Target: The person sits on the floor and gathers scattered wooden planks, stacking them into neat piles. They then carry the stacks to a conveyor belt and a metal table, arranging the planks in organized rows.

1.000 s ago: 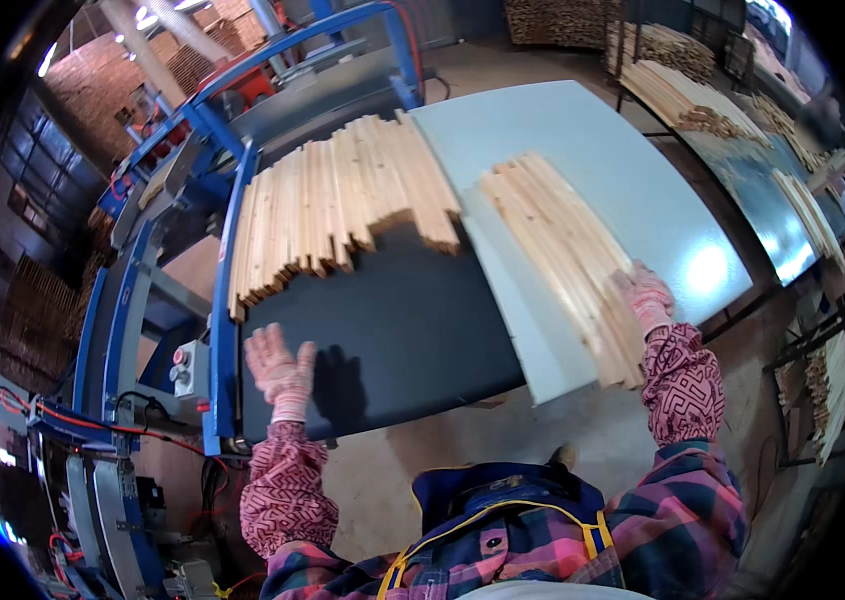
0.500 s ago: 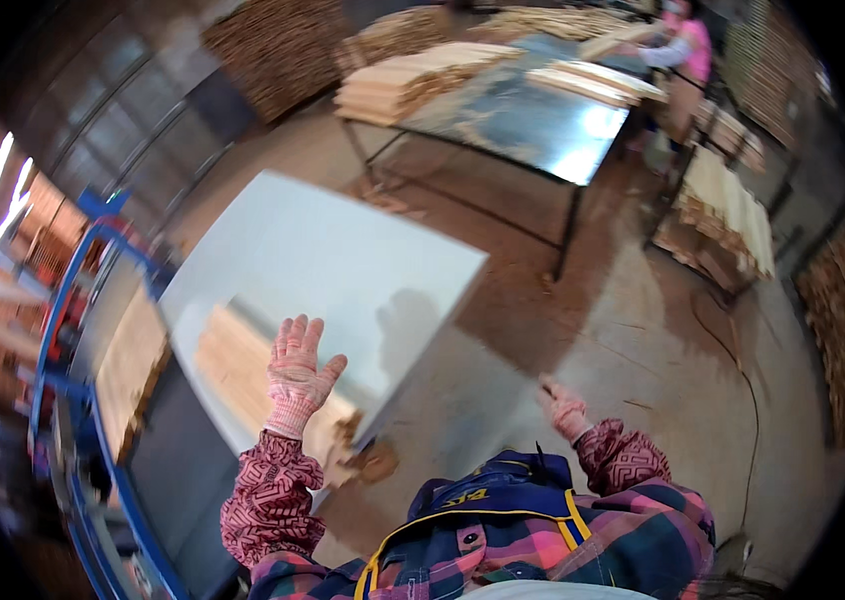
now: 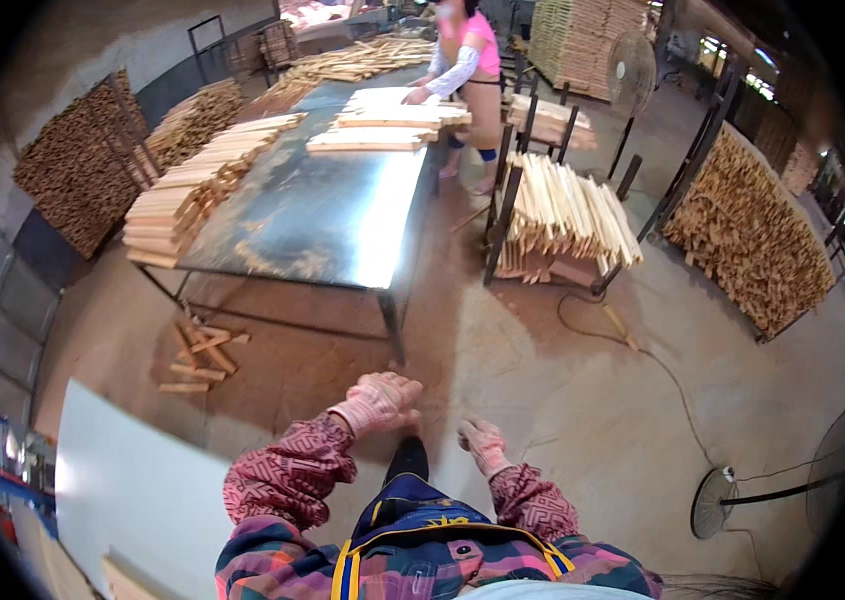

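My left hand (image 3: 379, 401), in a pale pink knit glove, hangs in front of my body with its fingers curled in, and nothing shows in it. Lower and to the right is my right hand (image 3: 484, 445), gloved alike and loosely closed, also without any visible object. Both are in mid-air over the floor, touching nothing that I can see. Nearest to them is the metal-topped table (image 3: 273, 225) ahead, bearing stacked wooden strips (image 3: 178, 195) along its left side. At lower left lies a large white board (image 3: 133, 470).
A co-worker (image 3: 470, 70) in pink handles pale strips (image 3: 368, 135) on the table's far right. A rack of strips (image 3: 568, 215) stands right of it, with a larger stack (image 3: 743, 230) beyond. Loose offcuts (image 3: 201, 355), a cable (image 3: 678, 385) and a fan (image 3: 711, 503) are on the floor.
My view has swung right and toward the metal table, so the white board now sits at lower left. My left hand has left its place over the wood on the board, its spread fingers now curled.
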Available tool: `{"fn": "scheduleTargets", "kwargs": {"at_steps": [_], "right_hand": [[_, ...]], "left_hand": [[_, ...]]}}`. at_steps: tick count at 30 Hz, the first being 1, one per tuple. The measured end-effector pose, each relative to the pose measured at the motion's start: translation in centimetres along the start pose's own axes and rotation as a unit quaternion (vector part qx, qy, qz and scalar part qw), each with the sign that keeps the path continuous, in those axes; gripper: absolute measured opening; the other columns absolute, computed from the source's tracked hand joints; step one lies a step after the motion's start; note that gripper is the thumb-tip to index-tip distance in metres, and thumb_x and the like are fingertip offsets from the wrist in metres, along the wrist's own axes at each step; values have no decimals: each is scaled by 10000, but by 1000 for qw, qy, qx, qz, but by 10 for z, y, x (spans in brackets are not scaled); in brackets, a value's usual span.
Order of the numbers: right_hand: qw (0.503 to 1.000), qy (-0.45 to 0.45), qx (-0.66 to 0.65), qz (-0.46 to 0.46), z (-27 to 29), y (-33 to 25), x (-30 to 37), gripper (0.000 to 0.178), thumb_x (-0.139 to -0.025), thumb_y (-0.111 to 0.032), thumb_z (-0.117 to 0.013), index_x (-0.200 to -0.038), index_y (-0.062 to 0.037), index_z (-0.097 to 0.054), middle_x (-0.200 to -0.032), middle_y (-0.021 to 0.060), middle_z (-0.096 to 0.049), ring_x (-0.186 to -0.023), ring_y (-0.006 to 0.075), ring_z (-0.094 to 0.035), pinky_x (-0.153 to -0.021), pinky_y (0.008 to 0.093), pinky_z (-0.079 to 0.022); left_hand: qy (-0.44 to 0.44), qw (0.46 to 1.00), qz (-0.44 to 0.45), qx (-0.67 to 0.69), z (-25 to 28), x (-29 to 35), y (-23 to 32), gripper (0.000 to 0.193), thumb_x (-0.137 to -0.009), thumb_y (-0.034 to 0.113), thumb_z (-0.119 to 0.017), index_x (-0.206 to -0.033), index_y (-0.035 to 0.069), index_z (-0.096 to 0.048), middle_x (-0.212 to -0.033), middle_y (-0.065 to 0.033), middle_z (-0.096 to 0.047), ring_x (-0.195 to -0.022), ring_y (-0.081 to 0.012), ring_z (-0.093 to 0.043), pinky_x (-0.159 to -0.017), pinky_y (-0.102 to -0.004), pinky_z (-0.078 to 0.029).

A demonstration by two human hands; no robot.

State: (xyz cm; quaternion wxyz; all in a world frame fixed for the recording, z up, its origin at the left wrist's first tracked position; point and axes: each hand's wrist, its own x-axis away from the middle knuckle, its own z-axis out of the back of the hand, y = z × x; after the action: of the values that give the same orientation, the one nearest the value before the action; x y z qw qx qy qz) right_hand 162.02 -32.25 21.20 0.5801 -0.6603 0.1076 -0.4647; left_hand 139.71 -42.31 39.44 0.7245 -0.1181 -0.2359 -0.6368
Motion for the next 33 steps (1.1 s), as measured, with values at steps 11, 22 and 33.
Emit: {"fn": "scheduleTargets", "kwargs": {"at_steps": [11,22,33], "right_hand": [[984,11,175,35,19,-124,-316,324,-885,-288,-592,-1094,-52,-664,-839,67,-659,-729,135,-629,-630,296,-516],[933,144,181,277,66,-360,-734,347,-883,-228,-627,-1174,-42,-666,-992,98,-692,-845,109,-622,-761,242,-501],[784,17,513,350,-16,-727,-1114,541,-937,-466,-451,-1398,-182,-466,-1353,98,-544,-1229,246,-523,-1023,361,-416]], "left_hand": [[17,984,24,173,88,-182,-174,587,-913,522,-481,-1350,131,-462,-1371,-149,-511,-1276,-313,-476,-1028,-458,-402],[171,912,218,304,217,-444,-373,751,-883,601,-497,-1468,154,-347,-1483,-104,-404,-1359,-281,-387,-1103,-383,-340],[327,686,406,507,394,-791,-567,870,-848,509,-584,-1497,45,-238,-1492,-140,-362,-1252,-283,-510,-1026,-362,-402]]}}
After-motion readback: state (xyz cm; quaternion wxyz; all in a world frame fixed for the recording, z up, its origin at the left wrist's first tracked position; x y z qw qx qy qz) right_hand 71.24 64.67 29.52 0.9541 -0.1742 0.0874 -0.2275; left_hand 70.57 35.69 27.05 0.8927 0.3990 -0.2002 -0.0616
